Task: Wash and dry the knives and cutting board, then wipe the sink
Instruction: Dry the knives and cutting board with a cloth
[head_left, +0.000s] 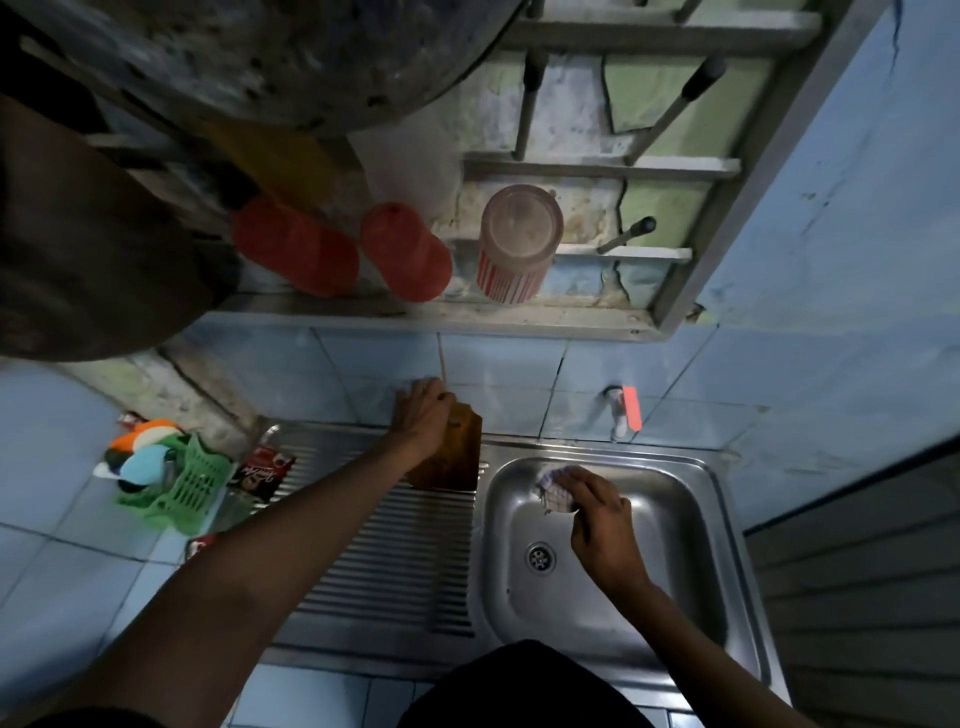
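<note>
A brown wooden cutting board stands upright at the back of the ribbed draining board, leaning toward the tiled wall. My left hand rests on its top edge, fingers closed over it. My right hand is inside the steel sink basin, pressing a checked cloth against the basin's back-left wall. The drain lies just below the cloth. No knife is visible.
A tap with an orange handle juts from the blue tiled wall behind the basin. A green basket with sponges and packets sits left of the draining board. Red lids and an upturned cup sit on the window ledge above.
</note>
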